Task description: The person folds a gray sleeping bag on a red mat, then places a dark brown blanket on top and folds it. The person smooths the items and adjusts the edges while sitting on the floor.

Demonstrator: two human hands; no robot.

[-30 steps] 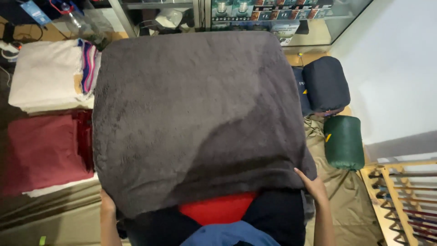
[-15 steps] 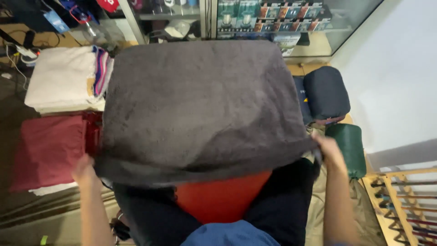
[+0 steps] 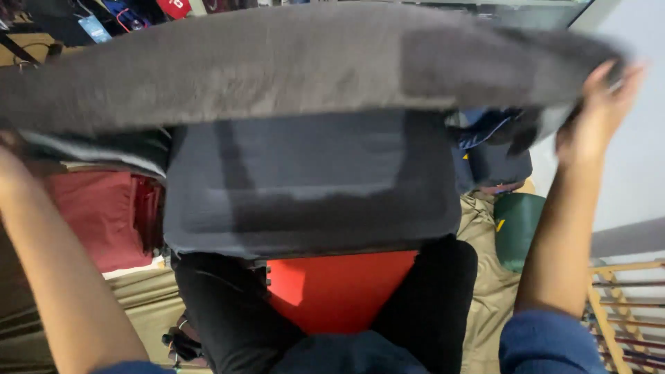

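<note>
Spanning the upper view, a large grey fleece blanket (image 3: 277, 62) is held raised and stretched level. Its right edge is pinched by the right hand (image 3: 596, 111), fingers clamped on the cloth; the left hand (image 3: 10, 149) is mostly hidden at the left edge, grip not discernible. Beneath, a second dark grey spread cloth (image 3: 312, 187) is partly screened. Noted nearby: folded maroon cloth (image 3: 97, 215), red foam mat (image 3: 339, 291), rolled green bag (image 3: 516, 228), wooden rack (image 3: 623, 312).
</note>
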